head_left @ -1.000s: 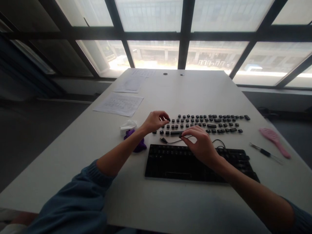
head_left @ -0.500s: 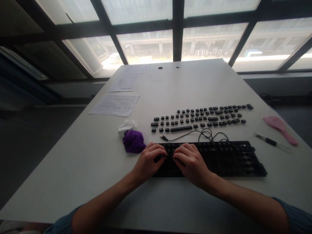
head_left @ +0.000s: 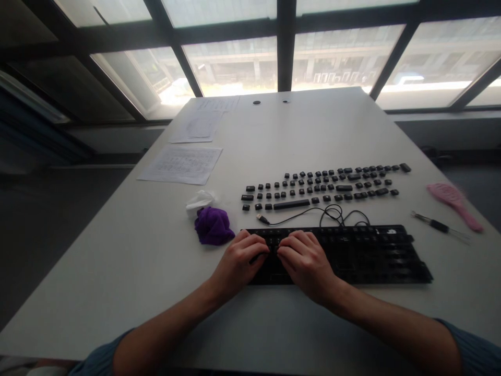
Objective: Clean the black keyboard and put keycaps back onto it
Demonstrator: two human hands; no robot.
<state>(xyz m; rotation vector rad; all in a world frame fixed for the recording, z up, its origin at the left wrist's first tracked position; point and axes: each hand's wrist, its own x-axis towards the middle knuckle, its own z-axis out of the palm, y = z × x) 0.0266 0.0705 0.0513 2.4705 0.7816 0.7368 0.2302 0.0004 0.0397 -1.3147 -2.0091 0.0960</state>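
A black keyboard (head_left: 360,256) lies near the front of the table, much of its key area bare of caps. Over its left part, my left hand (head_left: 242,256) is closed, thumb and fingertips drawn together at the upper rows. Close beside it my right hand (head_left: 307,261) is closed in the same way, fingertips down on the keyboard. Whatever is between the fingers of either hand is too small and dark to make out. Behind the keyboard, loose black keycaps lie in rows, among them a long space bar (head_left: 291,204). The keyboard's coiled cable (head_left: 301,213) ends in a USB plug (head_left: 262,219).
Left of the keyboard lie a purple cloth (head_left: 213,226) and a crumpled white tissue (head_left: 200,201). Printed sheets (head_left: 182,164) rest at the far left. To the right are a keycap puller (head_left: 438,225) with wire ends and a pink hairbrush (head_left: 454,202). Windows stand behind the table.
The view has tilted slightly, shifting everything a little. Both hands stay at nearly the same spot on the keyboard, with only a slight finger shift.
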